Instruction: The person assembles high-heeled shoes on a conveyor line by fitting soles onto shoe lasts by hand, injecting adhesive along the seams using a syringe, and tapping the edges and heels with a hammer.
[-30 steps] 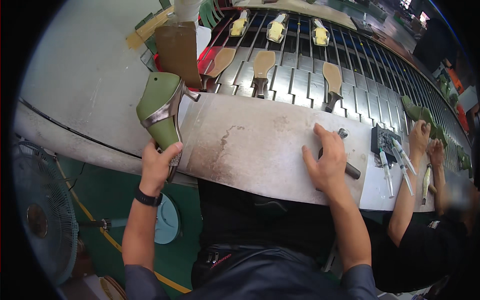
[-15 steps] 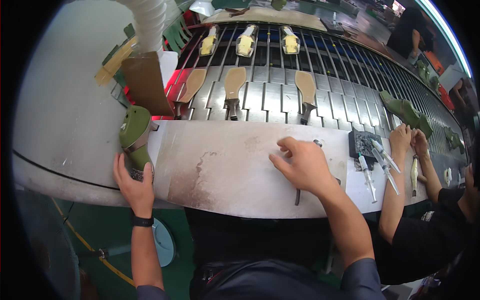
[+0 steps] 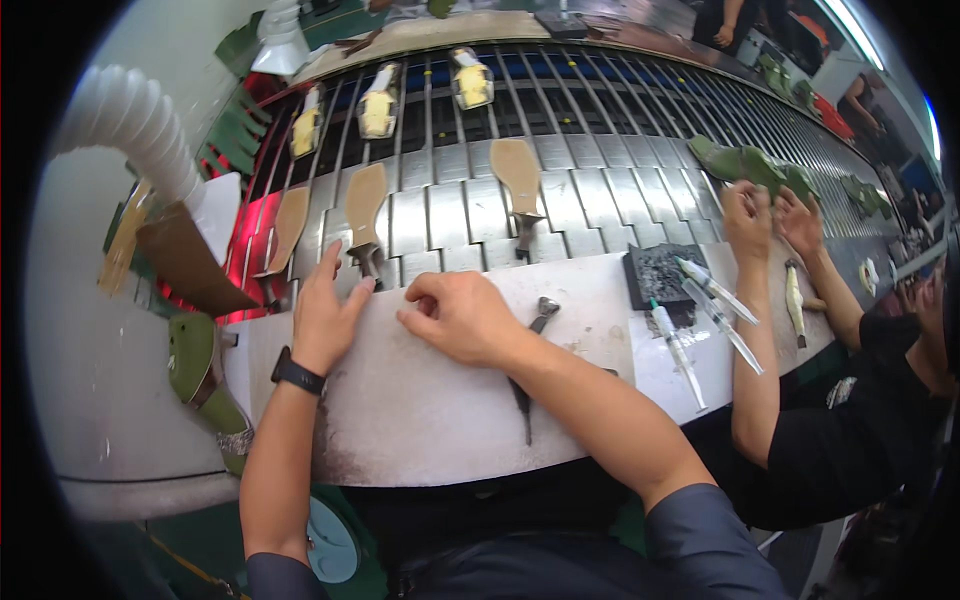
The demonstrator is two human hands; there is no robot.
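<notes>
1. A green heeled shoe (image 3: pixel 200 365) rests beside the left forearm (image 3: pixel 275 460), at eight o'clock from the left grip (image 3: pixel 335 300).
2. The left grip is released, spread wide.
3. The middle tan sole (image 3: pixel 365 197) lies on metal slats (image 3: pixel 440 215) at one o'clock from it, dark heel nearest; contact cannot be told.
4. The right grip (image 3: pixel 450 315) is loosely curled, at five o'clock from that sole; I cannot tell whether it encloses anything.
5. A dark tool (image 3: pixel 543 320) lies at its three o'clock, partly under the right forearm (image 3: pixel 600 410).
6. Farther toward three o'clock, a black block (image 3: pixel 645 280) sits on the worktop (image 3: pixel 410 425), with three syringes (image 3: pixel 675 350) at it; their contents are unclear.
</notes>
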